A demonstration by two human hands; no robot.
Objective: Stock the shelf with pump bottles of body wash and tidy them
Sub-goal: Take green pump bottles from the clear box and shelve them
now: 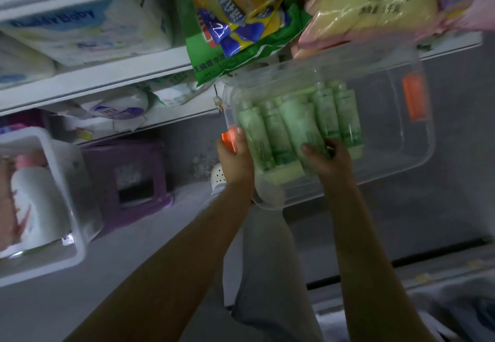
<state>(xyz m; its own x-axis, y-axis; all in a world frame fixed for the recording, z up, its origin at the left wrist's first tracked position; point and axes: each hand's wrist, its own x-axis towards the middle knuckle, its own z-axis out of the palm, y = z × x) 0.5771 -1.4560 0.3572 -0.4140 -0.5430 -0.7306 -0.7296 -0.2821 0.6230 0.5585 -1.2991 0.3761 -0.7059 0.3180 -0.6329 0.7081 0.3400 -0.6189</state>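
I hold a clear rectangular plastic bin (388,140) up in front of me, tilted, just under the edge of the white shelf board (107,79). My left hand (235,156) grips the bin's left end wall, thumb laid up the side next to the orange clip (229,139) there; a matching orange clip (413,97) sits on the far end. Inside, the pale green plastic bottles (278,127) lie side by side in a tight row, packed toward the left part of the bin, caps pointing away from me. The blur hides whether they have pump tops. My right hand (332,162) is on the near ends of those bottles, thumb pressed on one and fingers curled round it. On the shelf above, a green bag printed in blue and yellow (241,33) hangs over the edge, just beside a clear bag of yellow contents (375,1), and a white and blue pack of nappies (80,28) lies further left. Low on my left stands a second clear plastic bin (67,181) holding a large white bottle (34,202), with something pink behind it. A purple plastic stool (128,178) stands on the floor just beside that bin.
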